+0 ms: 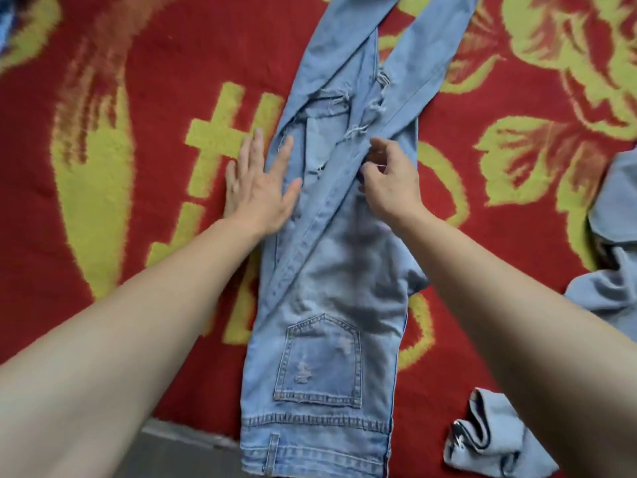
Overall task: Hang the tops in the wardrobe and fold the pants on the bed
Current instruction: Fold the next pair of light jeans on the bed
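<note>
Jeans lying lengthwise on patterned blanket

Blanket (103,139), red plush with yellow-green floral and character motifs, is covering the bed and filling most of the view. Light-blue jeans (331,270), ripped at the knees, are lying on it waistband nearest the camera, back pocket up, legs crossing farther away. Grey-blue garment (617,215) is lying crumpled at the right edge; a smaller denim piece (489,439) is sitting near the waistband. Left hand (256,182) is pressing flat, fingers spread, on the jeans' left edge. Right hand (389,177) is pinching the leg seam.
</note>
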